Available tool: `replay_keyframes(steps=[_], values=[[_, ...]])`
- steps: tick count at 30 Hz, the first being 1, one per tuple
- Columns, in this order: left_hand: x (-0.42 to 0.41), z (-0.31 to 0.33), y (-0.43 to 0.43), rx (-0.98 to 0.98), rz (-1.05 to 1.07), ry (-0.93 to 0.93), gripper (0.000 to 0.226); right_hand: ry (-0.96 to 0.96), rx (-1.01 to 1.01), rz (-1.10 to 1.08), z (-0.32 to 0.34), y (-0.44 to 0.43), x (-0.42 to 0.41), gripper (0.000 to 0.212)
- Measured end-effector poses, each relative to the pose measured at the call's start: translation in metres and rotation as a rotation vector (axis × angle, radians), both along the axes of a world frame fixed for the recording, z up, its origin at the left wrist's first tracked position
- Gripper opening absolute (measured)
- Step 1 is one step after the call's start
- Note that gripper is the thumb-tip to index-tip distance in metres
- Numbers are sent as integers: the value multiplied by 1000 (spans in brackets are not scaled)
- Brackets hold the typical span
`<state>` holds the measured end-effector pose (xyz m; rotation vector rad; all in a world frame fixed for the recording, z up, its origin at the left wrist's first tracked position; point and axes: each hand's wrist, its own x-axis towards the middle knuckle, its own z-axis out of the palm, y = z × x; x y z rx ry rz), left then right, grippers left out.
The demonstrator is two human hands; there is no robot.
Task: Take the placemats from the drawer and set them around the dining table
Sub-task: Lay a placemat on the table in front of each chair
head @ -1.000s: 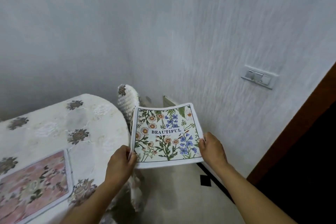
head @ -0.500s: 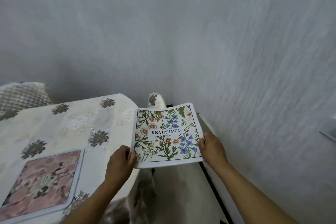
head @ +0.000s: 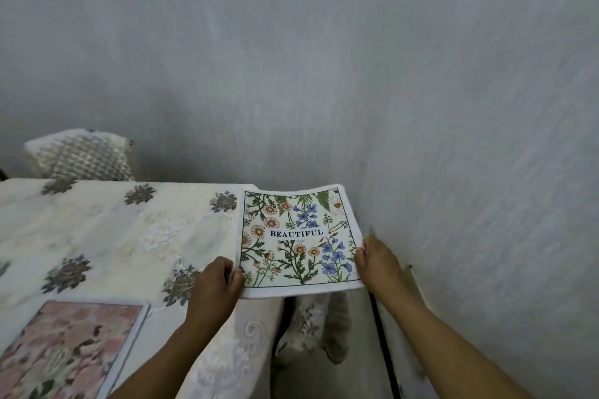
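At the right end of the dining table, you hold the floral "BEAUTIFUL" placemat between both hands, roughly level, print up and reading toward you. Your left hand pinches the near-left corner, fingers curled over the edge; your right hand grips the right edge, fingers curled round it. Nothing else in either hand.

Key relation: the mat sits mostly past the table's end. Only its left strip overlaps the cream tablecloth; the rest hangs over the gap between table and wall. So the landing surface lies to your left, not straight ahead. The left hand is nearer the table, over its corner; the right hand is off the table, just beside the wall. Can't tell if the mat's left edge touches the cloth or floats above it.

Long axis: mat looks near square from here, can't call it; its side edges run away from you.

A pink floral placemat already lies flat on the table, near-left, well apart from this one. Judgement: next move calls for a leftward carry, left hand leading, then a lay-down clear of the pink one. Risk: release here and the right side droops off the edge.
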<state>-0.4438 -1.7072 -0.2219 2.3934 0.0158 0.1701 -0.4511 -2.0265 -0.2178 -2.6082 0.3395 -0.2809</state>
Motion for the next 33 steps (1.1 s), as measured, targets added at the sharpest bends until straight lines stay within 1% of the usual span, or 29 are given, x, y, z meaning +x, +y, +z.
replay_keyframes(steps=[4, 7, 9, 14, 18, 23, 26, 30, 33], values=[[29, -13, 6, 8, 206, 11, 22, 30, -5, 207, -23, 8, 102, 16], [37, -24, 4, -12, 368, 29, 22, 16, -27, 386, -36, 23, 166, 18], [36, -32, -3, -21, 492, 43, 20, 49, -29, 514, -42, 35, 205, 18], [19, -49, -37, -90, 785, 121, 16, 91, -76, 819, -52, 72, 268, 16], [18, -62, -59, -127, 930, 132, 20, 123, -150, 961, -63, 102, 300, 18], [32, -94, -65, -167, 1017, 147, 21, 191, -193, 1015, -82, 133, 330, 17], [44, -116, -63, -170, 1025, 178, 21, 230, -277, 1035, -95, 140, 343, 13], [63, -142, -65, -174, 1016, 214, 24, 256, -324, 1041, -125, 143, 367, 13], [76, -162, -74, -165, 1050, 280, 27, 271, -384, 1109, -157, 144, 386, 14]])
